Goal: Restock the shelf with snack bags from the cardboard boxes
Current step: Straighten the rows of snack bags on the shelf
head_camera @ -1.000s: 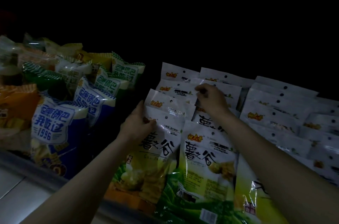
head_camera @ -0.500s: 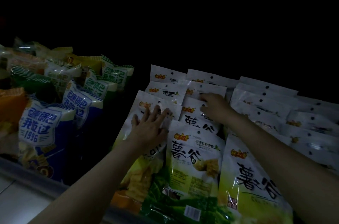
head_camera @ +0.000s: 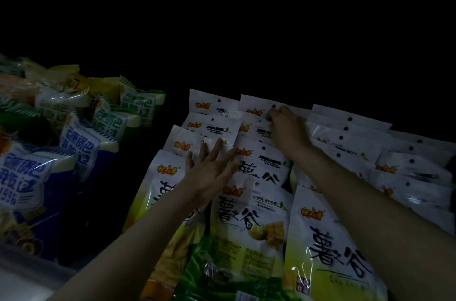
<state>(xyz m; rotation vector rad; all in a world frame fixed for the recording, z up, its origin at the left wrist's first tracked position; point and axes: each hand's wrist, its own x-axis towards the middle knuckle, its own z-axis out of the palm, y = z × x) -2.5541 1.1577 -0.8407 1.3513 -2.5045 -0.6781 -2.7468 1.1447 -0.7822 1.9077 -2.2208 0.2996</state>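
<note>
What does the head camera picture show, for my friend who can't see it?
Two bare hands tidy rows of white and green snack bags on a dim shelf. The left hand lies flat with spread fingers on one bag; the right hand fingers bag tops further back. Blue and white snack bags stand on the left.

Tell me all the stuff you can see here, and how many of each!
white and green snack bags: many, too overlapped to count, white tops with green and yellow bottoms, in rows across the middle and right
blue and white snack bags: several, in a row on the left
green-edged bags: a few, behind the blue ones
orange bags: unclear count, far left
left hand: one, flat on a white bag
right hand: one, fingers curled at a back bag's top
</note>
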